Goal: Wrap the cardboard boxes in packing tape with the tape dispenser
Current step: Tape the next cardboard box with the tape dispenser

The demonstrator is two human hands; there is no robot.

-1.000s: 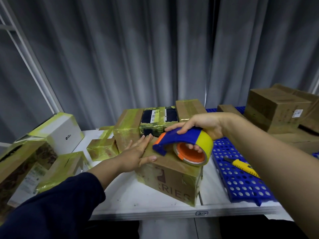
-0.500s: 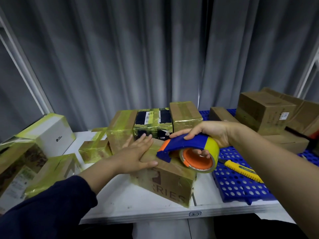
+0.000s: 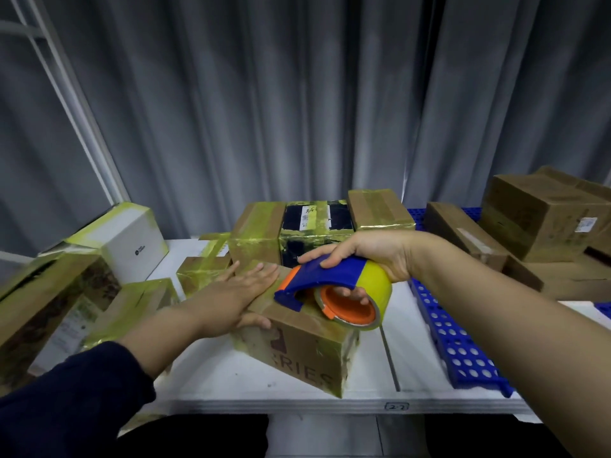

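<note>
Grey curtains [image 3: 297, 110] back a white bench [image 3: 215, 375] where the cardboard box [image 3: 297, 358] sits near the front edge. It could skid, or the tape wrinkle, if the tape dispenser [image 3: 325, 276] drags unevenly across its top. Of the hands, the left hand [image 3: 231, 292] lies flat, pressing the box top; the right hand [image 3: 380, 256] grips the dispenser.

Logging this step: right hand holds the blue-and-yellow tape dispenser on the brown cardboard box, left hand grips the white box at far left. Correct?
Not the left hand: the head view shows it lying flat, fingers straight, on top of the same brown cardboard box. The right hand does hold the blue-and-yellow tape dispenser on that box.
</note>
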